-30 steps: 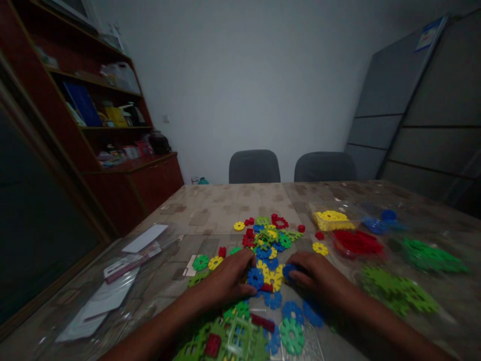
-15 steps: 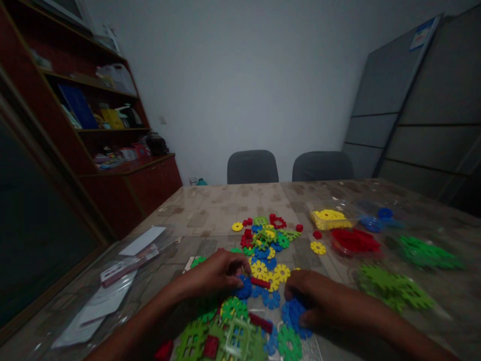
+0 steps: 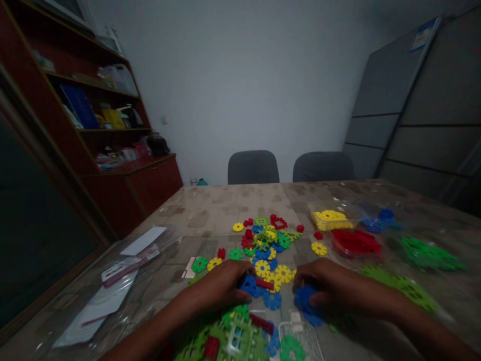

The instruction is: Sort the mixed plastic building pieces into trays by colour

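Loosely, the left hand (image 3: 225, 283) was curled with its thumb and fingers parted only a little, and a blue disc (image 3: 248, 285) was held between them, low over the table (image 3: 210, 200). By the right hand (image 3: 326, 281), also bent and partly closed, a cluster of blue discs (image 3: 303, 299) was gripped between thumb and fingertips; how many were held could not be told.

Between the hands, a red stick (image 3: 264, 284) was seen just beside the left fingertips, with yellow discs (image 3: 283, 274) and a notched blue disc (image 3: 272, 300) spread nearby. Nearer the viewer, a second red stick (image 3: 262, 323) was placed beside green lattice squares (image 3: 238, 336), and a green disc (image 3: 291, 347) was set over a clear tray (image 3: 317, 341).

Beyond the hands, a mixed pile (image 3: 266, 238) was heaped. Farther to the right, yellow pieces (image 3: 330, 219), red pieces (image 3: 356, 242), and green pieces (image 3: 430, 253) were grouped in clear packaging. At the far left, white cards (image 3: 145, 240) were laid out. Across the table, two grey chairs (image 3: 253, 167) were lined up before a pale wall (image 3: 225, 75), flanked by a red-brown shelf unit (image 3: 150, 175).
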Demonstrator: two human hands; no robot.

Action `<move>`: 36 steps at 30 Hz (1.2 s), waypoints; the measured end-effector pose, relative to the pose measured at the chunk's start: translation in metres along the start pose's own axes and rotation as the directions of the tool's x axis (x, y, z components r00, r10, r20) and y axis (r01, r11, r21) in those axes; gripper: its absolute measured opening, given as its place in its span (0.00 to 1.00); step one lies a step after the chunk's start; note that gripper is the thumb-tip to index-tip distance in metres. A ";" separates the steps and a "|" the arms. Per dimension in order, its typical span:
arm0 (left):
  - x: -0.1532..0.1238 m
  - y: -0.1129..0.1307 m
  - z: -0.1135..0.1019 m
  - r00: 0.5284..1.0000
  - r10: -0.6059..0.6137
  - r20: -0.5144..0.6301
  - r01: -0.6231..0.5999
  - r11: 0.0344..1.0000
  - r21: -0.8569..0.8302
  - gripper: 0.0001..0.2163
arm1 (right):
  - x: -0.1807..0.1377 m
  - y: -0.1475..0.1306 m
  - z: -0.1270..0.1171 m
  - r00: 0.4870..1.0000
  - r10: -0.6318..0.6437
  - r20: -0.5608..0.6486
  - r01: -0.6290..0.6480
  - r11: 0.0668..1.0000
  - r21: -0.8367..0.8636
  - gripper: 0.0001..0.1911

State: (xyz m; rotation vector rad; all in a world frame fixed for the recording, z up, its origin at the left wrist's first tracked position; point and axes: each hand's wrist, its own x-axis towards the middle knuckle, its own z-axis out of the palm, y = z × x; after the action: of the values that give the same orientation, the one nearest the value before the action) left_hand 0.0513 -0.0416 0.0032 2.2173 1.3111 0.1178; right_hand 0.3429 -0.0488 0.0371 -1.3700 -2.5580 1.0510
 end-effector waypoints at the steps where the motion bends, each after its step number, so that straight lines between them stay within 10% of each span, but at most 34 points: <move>1: 0.000 0.001 0.001 1.000 0.000 0.002 -0.001 1.000 0.001 0.20 | -0.003 0.000 -0.003 1.000 0.014 0.025 -0.014 1.000 -0.007 0.18; 9: 0.002 -0.002 0.006 0.999 0.031 -0.029 -0.033 0.996 -0.077 0.13 | -0.003 0.005 0.007 0.981 0.177 0.084 -0.162 0.973 -0.163 0.23; 27: 0.006 0.003 -0.001 0.984 0.106 -0.144 -0.133 0.972 -0.194 0.08 | 0.012 0.006 0.013 0.984 -0.136 -0.117 0.143 0.988 0.057 0.10; 36: 0.003 0.018 0.018 0.990 0.082 -0.118 -0.132 0.842 -0.523 0.09 | 0.025 -0.006 0.035 0.933 -0.186 -0.308 0.237 0.962 0.136 0.15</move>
State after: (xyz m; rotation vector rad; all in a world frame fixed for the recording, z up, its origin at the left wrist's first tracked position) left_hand 0.0729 -0.0533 -0.0031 1.8151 1.0361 0.5636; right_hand 0.3116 -0.0512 0.0078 -1.0849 -2.2791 0.9263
